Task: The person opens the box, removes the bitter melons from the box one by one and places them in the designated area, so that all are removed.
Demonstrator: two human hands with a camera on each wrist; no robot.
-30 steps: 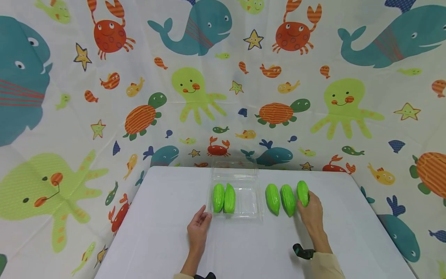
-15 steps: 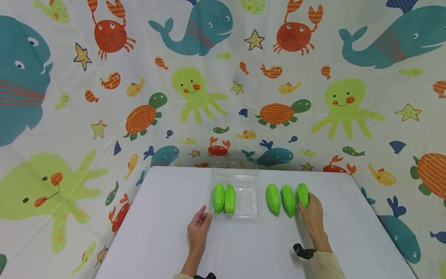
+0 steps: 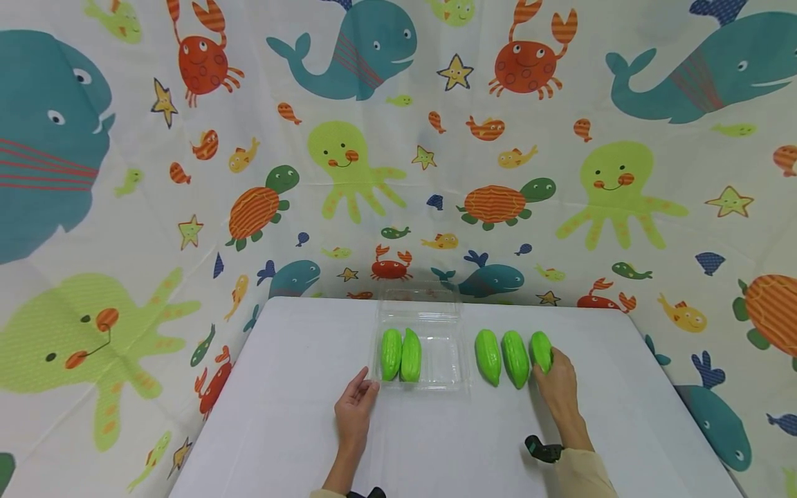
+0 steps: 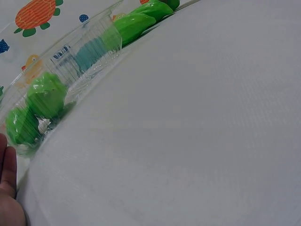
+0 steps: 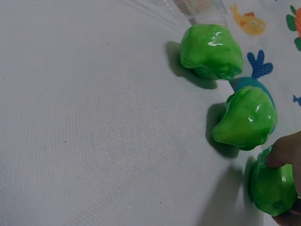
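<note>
My right hand [image 3: 557, 387] grips the rightmost bright green, ridged bitter melon [image 3: 541, 351]; in the right wrist view, thumb and fingers close round this melon [image 5: 273, 186]. To its left, two more bitter melons, a middle one [image 3: 515, 358] and a left one [image 3: 488, 357], lie side by side on the white table. A clear plastic clamshell box [image 3: 445, 384] stands with its lid raised at the back. Inside, on its left side, lie two bitter melons [image 3: 391, 354]. With fingers fairly straight, my left hand [image 3: 353, 411] is at the box's front left corner, touching or nearly touching it.
The white tabletop [image 3: 436, 443] extends toward me and to both sides. Behind it hangs a curtain [image 3: 398, 187] printed with sea animals. The box's raised lid [image 3: 420, 294] stands close to the table's back edge.
My right hand has brought the gripped bitter melon slightly down and toward me. My left hand, the box and the other melons have kept their places.
</note>
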